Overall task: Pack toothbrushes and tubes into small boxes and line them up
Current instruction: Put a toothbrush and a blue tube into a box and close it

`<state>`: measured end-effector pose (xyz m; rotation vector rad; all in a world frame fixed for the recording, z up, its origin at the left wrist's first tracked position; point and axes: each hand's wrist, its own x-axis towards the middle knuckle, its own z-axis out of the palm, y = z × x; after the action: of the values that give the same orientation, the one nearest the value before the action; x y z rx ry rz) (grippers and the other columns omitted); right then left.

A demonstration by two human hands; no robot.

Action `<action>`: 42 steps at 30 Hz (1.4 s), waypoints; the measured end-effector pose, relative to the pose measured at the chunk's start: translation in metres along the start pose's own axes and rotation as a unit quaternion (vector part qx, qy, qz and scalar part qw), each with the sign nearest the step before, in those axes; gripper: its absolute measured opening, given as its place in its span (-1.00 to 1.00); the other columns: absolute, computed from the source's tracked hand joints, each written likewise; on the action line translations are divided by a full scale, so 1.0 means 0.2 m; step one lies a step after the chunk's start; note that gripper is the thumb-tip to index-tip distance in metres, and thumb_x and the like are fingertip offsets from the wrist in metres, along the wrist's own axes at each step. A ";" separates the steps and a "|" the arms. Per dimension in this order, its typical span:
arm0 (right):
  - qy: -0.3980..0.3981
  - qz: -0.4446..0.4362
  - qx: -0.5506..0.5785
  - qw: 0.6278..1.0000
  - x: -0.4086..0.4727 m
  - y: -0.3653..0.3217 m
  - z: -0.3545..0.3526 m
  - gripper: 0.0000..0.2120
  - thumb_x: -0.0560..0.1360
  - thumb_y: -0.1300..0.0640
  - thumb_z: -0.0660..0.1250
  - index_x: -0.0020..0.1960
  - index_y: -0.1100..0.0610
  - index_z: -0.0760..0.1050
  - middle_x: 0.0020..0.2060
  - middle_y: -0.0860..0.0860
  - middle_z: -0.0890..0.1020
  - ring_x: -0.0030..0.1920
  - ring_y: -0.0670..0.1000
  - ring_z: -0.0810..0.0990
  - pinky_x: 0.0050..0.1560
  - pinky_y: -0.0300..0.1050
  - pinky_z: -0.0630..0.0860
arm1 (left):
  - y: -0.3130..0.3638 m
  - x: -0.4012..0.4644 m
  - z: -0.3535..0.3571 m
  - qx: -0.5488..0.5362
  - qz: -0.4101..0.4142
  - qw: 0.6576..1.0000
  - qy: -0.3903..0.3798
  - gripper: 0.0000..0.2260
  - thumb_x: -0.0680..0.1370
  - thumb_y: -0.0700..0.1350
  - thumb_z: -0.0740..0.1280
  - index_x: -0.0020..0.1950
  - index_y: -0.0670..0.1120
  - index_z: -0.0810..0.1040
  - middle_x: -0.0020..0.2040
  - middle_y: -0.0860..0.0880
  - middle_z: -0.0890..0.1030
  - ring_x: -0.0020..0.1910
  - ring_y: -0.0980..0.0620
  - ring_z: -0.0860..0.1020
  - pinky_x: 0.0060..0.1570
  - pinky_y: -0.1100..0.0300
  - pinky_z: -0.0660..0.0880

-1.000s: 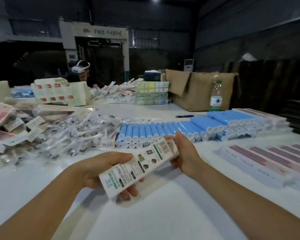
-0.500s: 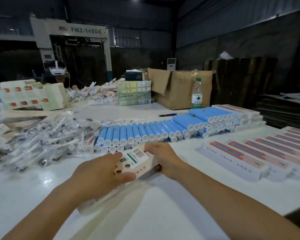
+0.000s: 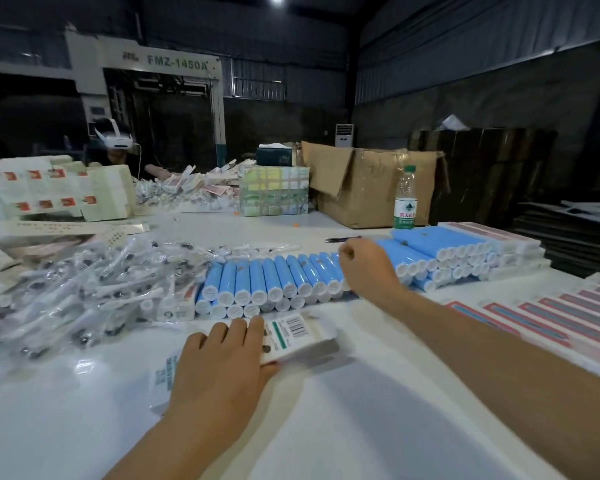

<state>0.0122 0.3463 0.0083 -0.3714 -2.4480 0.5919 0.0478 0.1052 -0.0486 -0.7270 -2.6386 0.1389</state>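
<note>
Right hand (image 3: 368, 268) now off white barcoded box (image 3: 293, 332), over blue tubes (image 3: 278, 277).

The left hand (image 3: 219, 368) is lying flat, palm down, fingers straight, while the right hand (image 3: 368, 268) is reaching forward, fingers curled.

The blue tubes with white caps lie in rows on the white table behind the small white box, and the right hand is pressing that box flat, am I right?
Not quite: the head view shows the left hand pressing the small white box; the right hand is over the blue tubes with white caps.
</note>
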 end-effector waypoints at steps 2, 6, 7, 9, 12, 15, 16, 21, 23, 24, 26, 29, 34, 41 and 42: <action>-0.008 -0.012 -0.151 0.988 0.16 0.06 -0.02 -0.81 0.57 0.25 0.13 0.07 0.22 0.49 0.05 0.19 0.49 0.07 0.19 0.48 -0.02 -0.03 0.42 | 0.01 0.01 0.02 -0.003 0.009 1.000 -0.007 -0.45 0.58 0.28 -0.10 0.49 0.03 0.03 0.31 0.09 0.33 0.23 0.02 0.33 0.13 0.11 0.23; -0.089 0.055 -0.369 0.924 0.36 0.21 0.01 -0.73 0.54 0.17 0.16 0.20 0.15 0.47 0.18 0.14 0.50 0.19 0.15 0.46 0.10 0.01 0.44 | 0.02 0.05 0.06 -0.012 0.014 1.000 -0.022 -0.41 0.59 0.30 -0.07 0.49 -0.02 0.00 0.33 0.03 0.31 0.26 -0.03 0.29 0.18 0.05 0.18; -0.098 0.070 -0.383 0.916 0.39 0.23 0.03 -0.71 0.53 0.15 0.16 0.22 0.12 0.47 0.19 0.11 0.52 0.19 0.14 0.48 0.11 0.02 0.44 | 0.01 0.05 0.07 -0.016 0.014 0.999 -0.025 -0.39 0.58 0.31 -0.07 0.50 -0.03 -0.02 0.34 0.02 0.29 0.27 -0.04 0.28 0.21 0.03 0.16; -0.115 0.088 -0.387 0.911 0.46 0.26 0.06 -0.70 0.52 0.12 0.16 0.22 0.10 0.47 0.20 0.08 0.54 0.18 0.13 0.51 0.13 0.04 0.44 | 0.00 0.07 0.08 -0.026 0.016 0.999 -0.031 -0.35 0.56 0.34 -0.06 0.50 -0.03 -0.02 0.37 0.01 0.27 0.30 -0.04 0.26 0.24 -0.01 0.13; -0.159 0.106 -0.371 0.909 0.54 0.27 0.08 -0.78 0.49 0.12 0.22 0.10 0.14 0.47 0.14 0.09 0.56 0.12 0.14 0.53 0.18 0.09 0.48 | -0.01 0.08 0.10 -0.035 0.016 0.999 -0.037 -0.34 0.55 0.34 -0.04 0.51 -0.04 -0.02 0.39 -0.01 0.26 0.32 -0.05 0.24 0.26 -0.04 0.12; -0.165 0.098 -0.366 0.910 0.54 0.26 0.07 -0.89 0.46 0.08 0.26 -0.09 0.10 0.39 0.05 0.08 0.57 -0.04 0.10 0.51 0.07 0.00 0.52 | -0.02 0.08 0.10 -0.034 0.013 0.999 -0.040 -0.33 0.55 0.35 -0.05 0.51 -0.04 -0.04 0.40 -0.01 0.25 0.33 -0.06 0.23 0.29 -0.05 0.10; -0.164 0.092 -0.359 0.914 0.53 0.26 0.06 -0.87 0.45 0.07 0.29 -0.12 0.10 0.37 -0.02 0.06 0.57 -0.09 0.08 0.48 -0.02 -0.05 0.51 | -0.02 0.08 0.10 -0.033 0.012 0.999 -0.037 -0.33 0.55 0.35 -0.05 0.51 -0.03 -0.04 0.40 -0.01 0.25 0.33 -0.05 0.23 0.29 -0.04 0.10; -0.074 0.078 -0.218 0.970 0.41 0.16 -0.09 -0.74 0.44 0.03 0.36 -0.23 0.16 0.36 -0.23 0.06 0.53 -0.19 0.10 0.49 -0.29 -0.13 0.35 | -0.03 0.07 0.08 -0.030 -0.006 1.000 0.005 -0.39 0.59 0.29 -0.05 0.52 -0.01 -0.07 0.38 0.03 0.26 0.30 -0.03 0.26 0.26 0.03 0.15; -0.025 0.068 -0.079 0.994 0.32 0.07 -0.15 -0.71 0.45 0.06 0.36 0.07 0.17 0.36 -0.16 0.06 0.52 -0.19 0.11 0.50 -0.28 -0.11 0.38 | -0.04 0.07 0.06 -0.042 -0.018 0.999 0.026 -0.40 0.58 0.29 -0.06 0.51 0.00 -0.07 0.38 0.05 0.26 0.29 0.00 0.27 0.22 0.09 0.19; -0.010 0.073 0.024 0.997 0.25 0.03 -0.19 -0.56 0.46 0.11 0.35 0.27 0.11 0.29 -0.15 0.06 0.53 -0.26 0.09 0.52 -0.35 -0.11 0.41 | -0.04 0.06 0.05 -0.051 -0.023 0.998 0.033 -0.40 0.58 0.30 -0.08 0.51 0.01 -0.07 0.38 0.07 0.27 0.29 0.02 0.28 0.21 0.11 0.21; -0.005 0.092 0.256 0.962 0.09 -0.03 -0.23 -0.28 0.47 0.22 0.35 0.48 -0.11 0.06 -0.27 0.10 0.57 -0.51 0.03 0.50 -0.55 -0.18 0.42 | -0.05 0.05 0.04 -0.060 -0.029 0.997 0.045 -0.40 0.57 0.30 -0.09 0.52 0.02 -0.05 0.38 0.08 0.28 0.29 0.04 0.29 0.19 0.13 0.23; 0.003 0.099 0.451 0.887 -0.15 -0.06 -0.22 -0.10 0.48 0.30 0.35 0.51 -0.23 -0.13 -0.46 0.08 0.62 -0.56 0.04 0.53 -0.56 -0.14 0.46 | -0.03 0.02 0.01 -0.058 -0.030 0.996 0.057 -0.41 0.58 0.28 -0.10 0.52 0.01 -0.03 0.37 0.09 0.30 0.28 0.04 0.30 0.17 0.14 0.25; 0.050 0.141 0.537 0.830 -0.37 -0.04 -0.07 -0.10 0.49 0.32 0.34 0.52 -0.19 -0.15 -0.44 0.05 0.64 -0.52 0.03 0.56 -0.50 -0.13 0.53 | 0.01 -0.01 -0.01 -0.052 -0.035 0.996 0.064 -0.43 0.57 0.29 -0.09 0.49 0.01 -0.01 0.34 0.08 0.30 0.25 0.04 0.32 0.15 0.13 0.26; 0.018 0.090 0.460 0.883 -0.50 -0.06 0.01 -0.87 0.52 0.18 0.34 -0.09 -0.02 0.61 -0.38 -0.04 0.59 -0.45 -0.13 0.45 -0.47 -0.25 0.39 | 0.06 -0.02 -0.02 -0.050 -0.037 0.996 0.059 -0.43 0.58 0.29 -0.09 0.49 -0.01 -0.01 0.35 0.04 0.30 0.25 0.01 0.31 0.13 0.12 0.25; 0.001 0.079 0.434 0.897 -0.51 -0.06 0.03 -0.77 0.54 0.13 0.31 -0.23 -0.03 0.65 -0.34 -0.04 0.58 -0.42 -0.16 0.44 -0.41 -0.26 0.37 | 0.06 -0.02 -0.02 -0.052 -0.036 0.996 0.059 -0.42 0.58 0.29 -0.09 0.49 -0.01 -0.01 0.35 0.04 0.30 0.25 0.01 0.31 0.13 0.11 0.25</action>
<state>0.0881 0.2946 -0.0383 -0.1871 -1.8963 1.6444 0.0591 0.1133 -0.0490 -0.6518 -2.5688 -0.0599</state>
